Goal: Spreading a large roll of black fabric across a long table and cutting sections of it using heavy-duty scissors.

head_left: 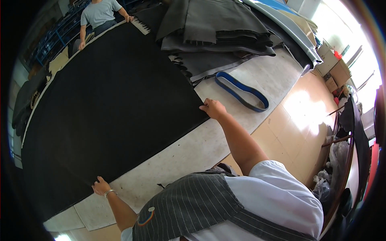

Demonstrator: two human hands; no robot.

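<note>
A large black sheet of cloth or leather-like material (pixel 112 100) lies flat across the table. At its near edge, toward the left, my left hand (pixel 101 186) pinches the border, a bracelet on its wrist. My right hand (pixel 213 108) grips the sheet's near right corner, thumb and fingers closed on it. Across the table a person in a grey shirt (pixel 98 16) has both hands on the far edge of the sheet.
A blue and grey looped belt (pixel 243 91) lies on the pale tabletop (pixel 181 154), right of my right hand. Folded dark grey sheets (pixel 217 24) are piled at the back. Cardboard boxes (pixel 339 72) stand by the bright window. A rack (pixel 341 140) with plastic bags is at the right.
</note>
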